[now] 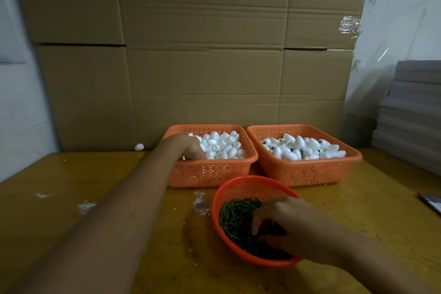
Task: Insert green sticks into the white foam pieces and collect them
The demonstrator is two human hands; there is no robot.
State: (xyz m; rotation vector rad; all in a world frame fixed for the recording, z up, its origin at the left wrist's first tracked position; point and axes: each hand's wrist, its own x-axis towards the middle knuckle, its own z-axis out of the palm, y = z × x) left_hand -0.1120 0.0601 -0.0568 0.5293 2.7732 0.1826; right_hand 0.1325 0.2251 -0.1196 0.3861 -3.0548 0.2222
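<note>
Task midway, we judge. One o'clock: basket (pixel 305 172) of stuck pieces (pixel 300 148). Twelve: many plain white foam pieces (pixel 224 145), left hand (pixel 191 148) dipped in, grip hidden. Five: green sticks (pixel 235 217), right hand (pixel 286 224) curled among them; we cannot tell its hold.

Short green sticks (pixel 235 218) lie piled in the round bowl (pixel 257 188). Plain white foam eggs (pixel 222 144) fill the left basket (pixel 210 172). Eggs with sticks (pixel 303 148) fill the right basket (pixel 307 172).

No text, label, brand, number or sign can be read; the cardboard (pixel 202 74), the baskets (pixel 210 173) and the table (pixel 71 181) show only unmarked surfaces.
</note>
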